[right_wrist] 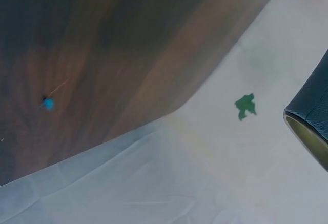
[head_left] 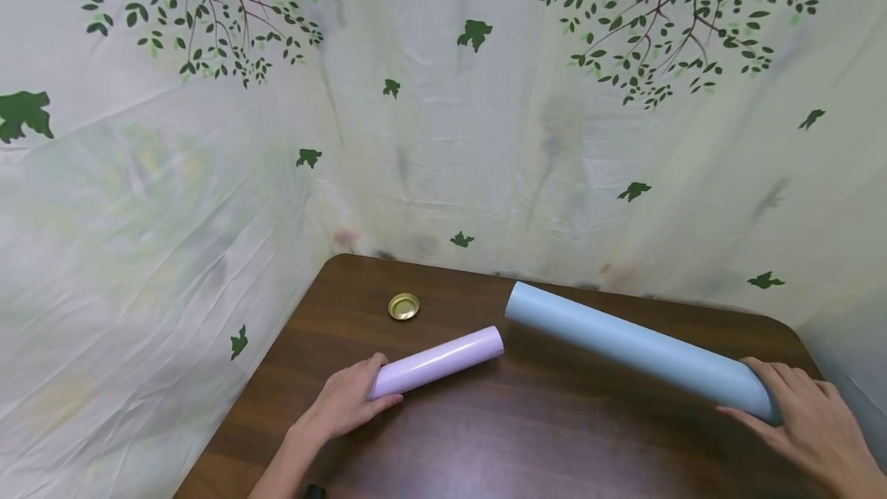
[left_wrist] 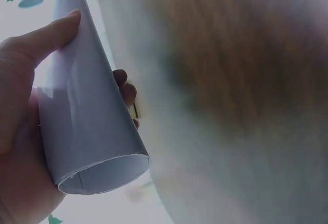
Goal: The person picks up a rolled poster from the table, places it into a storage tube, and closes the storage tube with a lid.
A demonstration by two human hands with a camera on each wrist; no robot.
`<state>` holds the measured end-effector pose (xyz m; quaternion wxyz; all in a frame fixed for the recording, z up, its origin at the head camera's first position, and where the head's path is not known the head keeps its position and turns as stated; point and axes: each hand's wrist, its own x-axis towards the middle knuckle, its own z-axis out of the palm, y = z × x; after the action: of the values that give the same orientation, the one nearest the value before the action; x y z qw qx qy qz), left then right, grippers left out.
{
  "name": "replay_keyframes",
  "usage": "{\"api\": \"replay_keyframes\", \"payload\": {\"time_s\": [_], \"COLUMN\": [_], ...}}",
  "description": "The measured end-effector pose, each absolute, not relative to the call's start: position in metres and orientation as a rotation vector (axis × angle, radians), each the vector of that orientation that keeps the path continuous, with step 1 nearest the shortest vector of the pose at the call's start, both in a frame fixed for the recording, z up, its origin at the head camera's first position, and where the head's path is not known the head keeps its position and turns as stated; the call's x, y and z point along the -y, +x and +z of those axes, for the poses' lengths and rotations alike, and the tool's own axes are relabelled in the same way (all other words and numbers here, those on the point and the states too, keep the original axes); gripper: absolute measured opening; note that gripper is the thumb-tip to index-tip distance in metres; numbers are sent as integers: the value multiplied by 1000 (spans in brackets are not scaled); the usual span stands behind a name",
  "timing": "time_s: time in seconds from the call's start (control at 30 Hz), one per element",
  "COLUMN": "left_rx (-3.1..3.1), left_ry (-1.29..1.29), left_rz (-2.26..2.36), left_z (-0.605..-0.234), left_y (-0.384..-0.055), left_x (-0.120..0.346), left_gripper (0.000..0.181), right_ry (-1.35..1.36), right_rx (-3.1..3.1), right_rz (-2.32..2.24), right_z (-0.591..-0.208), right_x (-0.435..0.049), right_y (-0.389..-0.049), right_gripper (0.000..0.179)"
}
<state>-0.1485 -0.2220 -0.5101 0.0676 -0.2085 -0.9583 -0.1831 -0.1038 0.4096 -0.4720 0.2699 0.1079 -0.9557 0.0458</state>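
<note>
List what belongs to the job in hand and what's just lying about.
In use:
lilac tube, held by the left hand
light blue tube, held by the right hand

Apparently lying about:
gold dish, untouched on the table
dark object at the bottom edge, mostly cut off

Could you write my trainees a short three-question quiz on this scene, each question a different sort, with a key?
1. Which hand holds the lilac tube?
2. True or false: in the head view, the blue tube looks longer than the lilac tube.
3. Fill in the blank: the round gold-coloured object rests on the ____.

Key:
1. The left hand.
2. True.
3. Table.
</note>
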Motion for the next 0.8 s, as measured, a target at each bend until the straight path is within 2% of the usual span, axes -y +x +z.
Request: {"api": "replay_keyframes", "payload": {"time_s": [0.33,0.8], "left_rx": [2870,2872], "left_ry": [-542,-683], "left_rz": [-587,-691], "left_z": [-501,-490], "left_y": [-162,-167], "left_x": [231,224], "left_gripper": [37,40], "right_ry": [346,430], "right_rx": [2528,2450], "right_rz": [140,181], "right_z": [-483,-490], "right_x": [-412,-401], "right_y": [-100,-103], "right_gripper": [93,93]}}
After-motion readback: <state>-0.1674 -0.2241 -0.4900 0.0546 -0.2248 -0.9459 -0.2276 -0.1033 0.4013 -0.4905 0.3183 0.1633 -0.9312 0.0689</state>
